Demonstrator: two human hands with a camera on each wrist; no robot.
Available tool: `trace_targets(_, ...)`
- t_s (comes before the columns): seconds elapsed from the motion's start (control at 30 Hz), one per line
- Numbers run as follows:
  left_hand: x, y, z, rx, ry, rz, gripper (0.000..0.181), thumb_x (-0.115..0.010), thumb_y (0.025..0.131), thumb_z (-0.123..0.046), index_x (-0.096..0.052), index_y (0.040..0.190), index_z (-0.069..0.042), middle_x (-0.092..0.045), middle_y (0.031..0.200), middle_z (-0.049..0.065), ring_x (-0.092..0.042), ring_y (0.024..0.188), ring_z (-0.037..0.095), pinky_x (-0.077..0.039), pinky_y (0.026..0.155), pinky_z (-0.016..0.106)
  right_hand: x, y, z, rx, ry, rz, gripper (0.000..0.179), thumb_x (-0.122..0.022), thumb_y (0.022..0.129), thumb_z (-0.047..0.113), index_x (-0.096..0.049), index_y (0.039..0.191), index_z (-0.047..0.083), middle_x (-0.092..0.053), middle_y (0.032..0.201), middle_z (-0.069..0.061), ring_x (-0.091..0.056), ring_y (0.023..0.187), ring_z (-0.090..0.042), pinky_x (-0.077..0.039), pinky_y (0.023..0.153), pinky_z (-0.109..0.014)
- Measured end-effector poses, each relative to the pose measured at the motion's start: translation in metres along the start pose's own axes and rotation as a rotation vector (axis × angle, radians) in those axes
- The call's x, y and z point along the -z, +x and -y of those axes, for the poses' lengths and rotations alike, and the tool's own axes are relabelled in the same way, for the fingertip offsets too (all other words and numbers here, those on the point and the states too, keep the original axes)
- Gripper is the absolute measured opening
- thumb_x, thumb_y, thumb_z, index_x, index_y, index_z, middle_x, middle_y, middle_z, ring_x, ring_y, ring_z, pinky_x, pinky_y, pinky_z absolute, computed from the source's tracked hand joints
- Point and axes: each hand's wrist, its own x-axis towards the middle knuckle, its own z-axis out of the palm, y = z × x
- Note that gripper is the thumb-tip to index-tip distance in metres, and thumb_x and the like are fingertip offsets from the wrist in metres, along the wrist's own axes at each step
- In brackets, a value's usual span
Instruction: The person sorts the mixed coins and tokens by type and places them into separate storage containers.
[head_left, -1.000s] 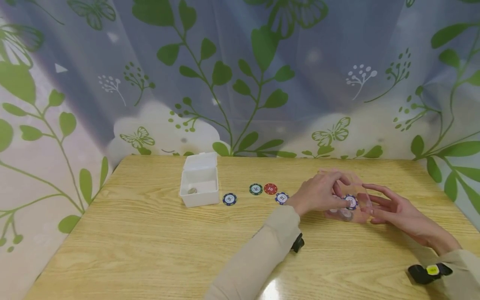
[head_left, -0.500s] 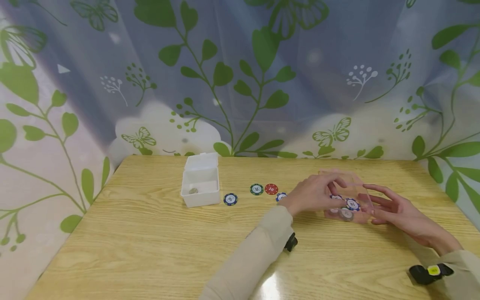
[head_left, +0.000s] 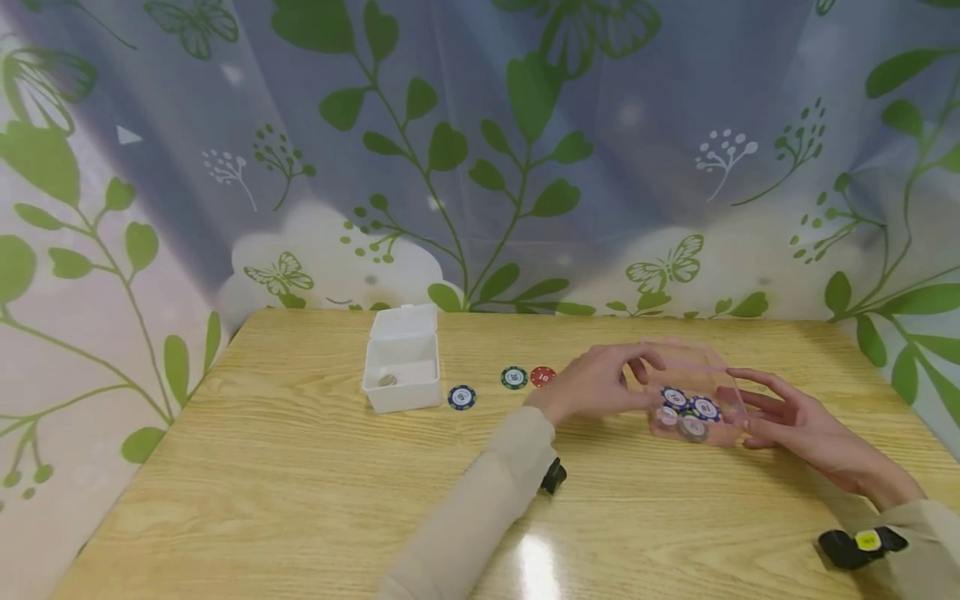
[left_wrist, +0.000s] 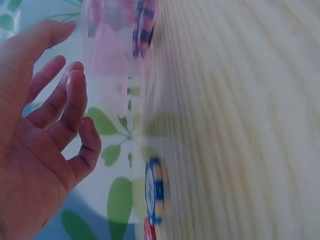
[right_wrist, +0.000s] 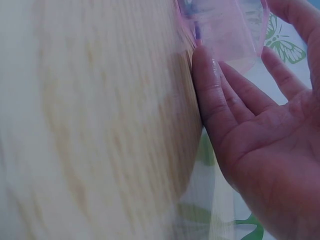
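My left hand [head_left: 600, 379] hovers at the left side of a translucent pink box [head_left: 682, 362], its fingers loosely bent with nothing between them. Inside the box lie several poker chips, among them two blue-and-white chips [head_left: 705, 408] on top. At the box's right side, my right hand [head_left: 795, 425] rests extended fingertips against the wall. In the right wrist view one finger [right_wrist: 212, 85] lies along the tabletop up to the pink wall. A blue chip [left_wrist: 154, 190] and a red chip [left_wrist: 149, 231] lie on the table near my left hand.
On the left stands a white lidded box [head_left: 405, 398], lid up, with a small round coin-like piece [head_left: 387, 380] inside. Another blue chip [head_left: 462, 397] lies beside it, and a green chip [head_left: 514, 377] farther right. A patterned curtain [head_left: 480, 167] hangs behind the wooden table [head_left: 300, 500].
My left hand has drawn back leftward from the pink box, uncovering the chips in it and covering a blue chip on the table. The right hand has stayed at the box.
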Motion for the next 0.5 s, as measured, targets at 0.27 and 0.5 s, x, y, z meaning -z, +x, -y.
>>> trace_targets(0.27,0.013,-0.013,0.016,0.045,-0.009,0.009,0.045,-0.074,0.094,-0.038,-0.060,0.134,-0.025,-0.066,0.113,-0.004,-0.064,0.080,0.005,-0.052,0.072,0.022,0.001,0.000,0.000,0.015,0.008,0.012,0.062,-0.045,0.107,-0.003,-0.024,0.162,0.017,-0.056,0.143,0.027,-0.056,0.124,0.012,-0.060,0.083,-0.030)
trace_targets(0.5,0.023,-0.023,0.028,0.064,-0.023,0.010,0.047,-0.075,0.094,-0.036,-0.060,0.135,-0.021,-0.066,0.113,-0.002,-0.065,0.081,0.006,-0.052,0.074,0.023,0.001,0.000,-0.001,0.001,0.017,0.016,0.062,-0.044,0.107,-0.002,-0.025,0.162,0.019,-0.057,0.142,0.027,-0.059,0.122,0.009,-0.060,0.082,-0.030)
